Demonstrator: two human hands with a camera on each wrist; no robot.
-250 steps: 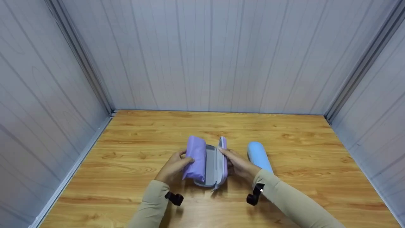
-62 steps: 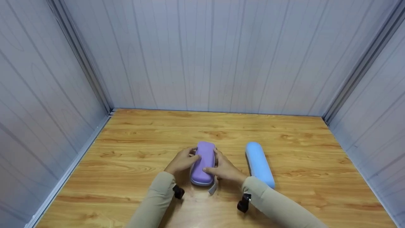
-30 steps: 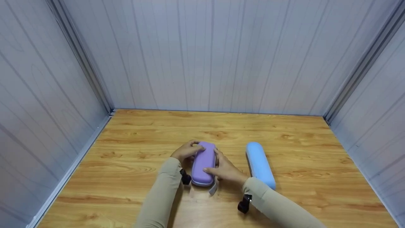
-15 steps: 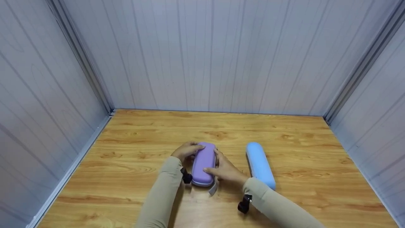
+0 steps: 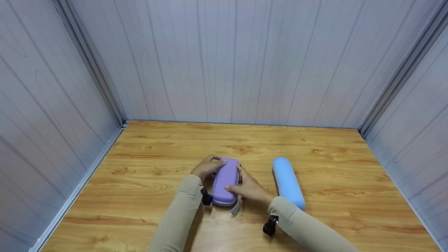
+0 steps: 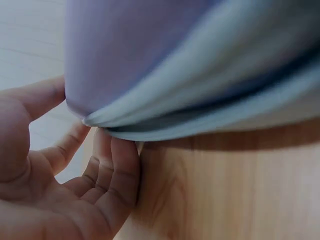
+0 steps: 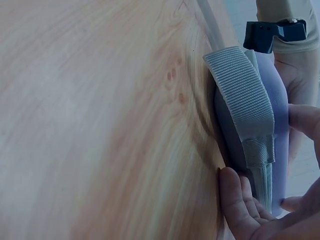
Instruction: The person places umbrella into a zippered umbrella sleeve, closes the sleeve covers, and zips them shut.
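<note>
A purple zippered case [image 5: 225, 182] lies on the table with its lid down. At its far left corner my left hand [image 5: 207, 166] holds it, thumb on the lid and other fingers lower at the side. My right hand [image 5: 250, 187] grips the right side, thumb on top. In the left wrist view, the case's pale grey edges [image 6: 200, 95] stand slightly apart beside my left fingers [image 6: 117, 170]. The right wrist view shows a ribbed grey strap [image 7: 242, 90] along the seam, near my right fingers [image 7: 235, 197]. The inside is hidden.
A light blue rounded case [image 5: 287, 182] lies to the right, close to my right forearm. The wooden table [image 5: 147, 206] is bounded by pale panel walls [image 5: 224, 63] at the back and both sides.
Earlier the case stood open and my left hand held a purple folded bundle beside it. The lid is now down, the bundle out of sight. My left hand has slid to the far end.
</note>
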